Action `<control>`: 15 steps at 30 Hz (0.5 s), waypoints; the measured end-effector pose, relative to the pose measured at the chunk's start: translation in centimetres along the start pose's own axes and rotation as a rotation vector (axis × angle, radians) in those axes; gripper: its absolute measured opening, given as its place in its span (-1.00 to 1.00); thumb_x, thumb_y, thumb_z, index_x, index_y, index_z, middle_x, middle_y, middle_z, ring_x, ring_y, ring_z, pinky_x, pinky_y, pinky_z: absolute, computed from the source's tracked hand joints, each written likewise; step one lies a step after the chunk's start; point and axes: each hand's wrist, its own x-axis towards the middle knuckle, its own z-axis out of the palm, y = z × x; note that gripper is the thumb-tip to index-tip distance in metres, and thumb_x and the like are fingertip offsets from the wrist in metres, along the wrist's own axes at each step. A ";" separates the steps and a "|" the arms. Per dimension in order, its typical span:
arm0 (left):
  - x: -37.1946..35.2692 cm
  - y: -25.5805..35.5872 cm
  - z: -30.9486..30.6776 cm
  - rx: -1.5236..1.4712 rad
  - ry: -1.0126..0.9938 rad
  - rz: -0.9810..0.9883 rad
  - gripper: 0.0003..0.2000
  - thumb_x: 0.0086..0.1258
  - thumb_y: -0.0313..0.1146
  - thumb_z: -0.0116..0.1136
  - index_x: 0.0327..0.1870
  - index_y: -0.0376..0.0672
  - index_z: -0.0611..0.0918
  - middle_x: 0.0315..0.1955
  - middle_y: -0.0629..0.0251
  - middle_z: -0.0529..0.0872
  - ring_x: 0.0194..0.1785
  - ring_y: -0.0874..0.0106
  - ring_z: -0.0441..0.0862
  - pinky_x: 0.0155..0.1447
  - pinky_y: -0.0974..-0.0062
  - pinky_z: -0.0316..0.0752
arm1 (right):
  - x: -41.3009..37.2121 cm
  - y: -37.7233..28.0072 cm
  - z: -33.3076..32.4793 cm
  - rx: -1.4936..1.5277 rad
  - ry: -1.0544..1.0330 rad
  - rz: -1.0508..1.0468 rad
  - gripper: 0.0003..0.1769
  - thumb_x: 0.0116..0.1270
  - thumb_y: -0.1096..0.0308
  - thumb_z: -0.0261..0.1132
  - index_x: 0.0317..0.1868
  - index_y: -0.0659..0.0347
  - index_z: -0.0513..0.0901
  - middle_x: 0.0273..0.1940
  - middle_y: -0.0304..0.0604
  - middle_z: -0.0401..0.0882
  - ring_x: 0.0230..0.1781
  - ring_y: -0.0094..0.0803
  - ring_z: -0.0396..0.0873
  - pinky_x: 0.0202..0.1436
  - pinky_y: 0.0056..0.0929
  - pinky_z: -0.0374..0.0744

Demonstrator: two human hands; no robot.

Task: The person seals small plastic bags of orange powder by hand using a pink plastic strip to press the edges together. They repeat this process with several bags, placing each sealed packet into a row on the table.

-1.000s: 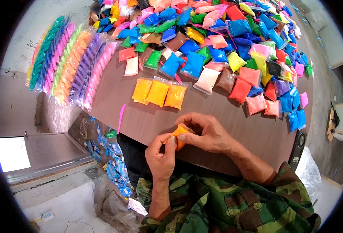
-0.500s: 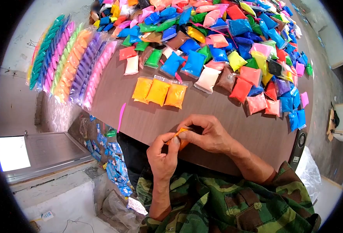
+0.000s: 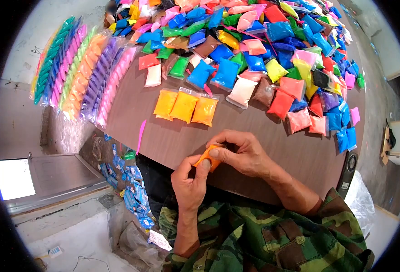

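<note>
at the near edge of the desk (image 3: 272, 136), the left hand (image 3: 188, 183) and right hand (image 3: 245, 158) are pinching one orange packet (image 3: 207, 157), each grip closed on it from opposite sides, seemingly steadying it for fingertip work. beyond, three yellow-orange packets (image 3: 184, 107) are lying sorted in a row, and a mixed heap (image 3: 254, 50) is crowding the far edge.

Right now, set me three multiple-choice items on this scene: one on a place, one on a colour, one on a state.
1. Where does the row of three yellow packets lie?
A. on the bare table
B. on the floor
C. in a box

2. What colour is the held packet?
A. blue
B. orange
C. green

3. How is the held packet gripped?
A. lying free
B. clamped under an elbow
C. between left hand and right hand

Answers:
1 A, they lie flat on the brown tabletop.
2 B, orange shows between the fingers.
3 C, both hands pinch it.
</note>
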 end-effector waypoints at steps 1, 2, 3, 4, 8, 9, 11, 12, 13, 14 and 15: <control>-0.1 0.0 0.0 0.018 0.016 0.010 -0.78 0.55 -0.32 0.36 -0.03 -0.33 0.73 -0.31 0.30 0.80 -0.25 0.58 0.66 -0.11 0.58 0.58 | 0.0 -0.1 0.0 -0.009 -0.007 0.013 -0.72 0.53 0.31 0.42 0.07 0.35 0.72 -0.10 -0.24 0.73 -0.10 -0.58 0.64 -0.02 -0.49 0.65; -0.1 0.0 0.1 0.037 0.031 0.022 -0.78 0.56 -0.32 0.36 -0.04 -0.34 0.73 -0.32 0.30 0.79 -0.26 0.58 0.66 -0.12 0.58 0.57 | 0.1 -0.2 0.0 -0.019 -0.014 0.026 -0.71 0.52 0.30 0.43 0.08 0.35 0.72 -0.09 -0.24 0.73 -0.08 -0.58 0.64 -0.01 -0.49 0.65; -0.1 0.0 0.1 0.055 0.045 0.033 -0.77 0.56 -0.31 0.36 -0.04 -0.34 0.73 -0.34 0.31 0.79 -0.27 0.58 0.65 -0.13 0.59 0.57 | 0.1 -0.3 0.0 -0.028 -0.020 0.039 -0.69 0.52 0.29 0.44 0.10 0.35 0.71 -0.08 -0.24 0.73 -0.07 -0.57 0.64 0.01 -0.48 0.65; -0.2 -0.1 0.1 0.047 0.053 0.019 -0.77 0.56 -0.31 0.35 -0.05 -0.34 0.72 -0.33 0.31 0.79 -0.27 0.58 0.65 -0.12 0.58 0.57 | 0.0 -0.4 0.0 -0.037 -0.030 0.034 -0.67 0.51 0.29 0.45 0.12 0.35 0.70 -0.07 -0.25 0.73 -0.06 -0.57 0.64 0.02 -0.48 0.65; -0.1 0.3 0.2 0.010 0.087 -0.020 -0.76 0.56 -0.28 0.36 -0.06 -0.33 0.72 -0.29 0.31 0.79 -0.22 0.57 0.66 -0.08 0.57 0.56 | -0.1 -0.7 0.2 -0.028 -0.040 0.000 -0.57 0.45 0.32 0.50 0.21 0.36 0.65 -0.01 -0.25 0.72 -0.01 -0.56 0.65 0.10 -0.47 0.66; 0.0 0.6 0.3 0.000 0.097 -0.025 -0.75 0.56 -0.27 0.36 -0.07 -0.32 0.72 -0.27 0.31 0.79 -0.20 0.56 0.66 -0.06 0.57 0.56 | 0.0 -0.7 0.2 -0.014 -0.034 -0.012 -0.54 0.43 0.33 0.51 0.23 0.36 0.63 0.01 -0.25 0.71 0.00 -0.56 0.65 0.11 -0.48 0.66; -0.1 0.1 0.1 -0.035 0.059 -0.059 -0.74 0.55 -0.24 0.37 -0.06 -0.32 0.72 -0.24 0.30 0.79 -0.17 0.55 0.66 -0.02 0.55 0.56 | 0.1 -0.7 0.1 0.018 0.002 0.013 -0.52 0.41 0.36 0.53 0.24 0.36 0.61 0.04 -0.22 0.71 0.02 -0.54 0.66 0.14 -0.47 0.67; -0.2 -0.1 0.0 -0.052 0.040 -0.076 -0.73 0.54 -0.23 0.37 -0.06 -0.31 0.72 -0.23 0.30 0.79 -0.16 0.55 0.67 -0.01 0.54 0.56 | 0.2 -0.7 0.0 0.035 0.020 0.026 -0.51 0.40 0.37 0.53 0.25 0.36 0.60 0.05 -0.21 0.71 0.04 -0.53 0.67 0.15 -0.47 0.67; -0.2 -0.1 -0.3 -0.040 0.012 -0.089 -0.72 0.54 -0.22 0.37 -0.04 -0.31 0.73 -0.22 0.29 0.80 -0.15 0.54 0.67 0.00 0.54 0.56 | 0.2 -0.6 0.0 0.060 0.032 0.028 -0.51 0.39 0.38 0.54 0.24 0.35 0.60 0.06 -0.20 0.71 0.04 -0.52 0.68 0.15 -0.46 0.67; -0.3 -0.1 -0.5 -0.028 -0.016 -0.101 -0.72 0.53 -0.22 0.37 -0.03 -0.31 0.73 -0.21 0.29 0.80 -0.15 0.54 0.67 0.01 0.53 0.57 | 0.3 -0.5 0.0 0.085 0.044 0.029 -0.51 0.39 0.38 0.54 0.24 0.34 0.60 0.06 -0.18 0.72 0.04 -0.51 0.68 0.14 -0.46 0.68; -0.3 0.1 -0.7 -0.016 -0.044 -0.113 -0.71 0.52 -0.21 0.37 -0.02 -0.30 0.73 -0.20 0.29 0.80 -0.14 0.53 0.67 0.02 0.53 0.57 | 0.3 -0.4 -0.1 0.109 0.057 0.030 -0.51 0.38 0.39 0.55 0.23 0.34 0.59 0.07 -0.17 0.72 0.04 -0.50 0.69 0.14 -0.46 0.69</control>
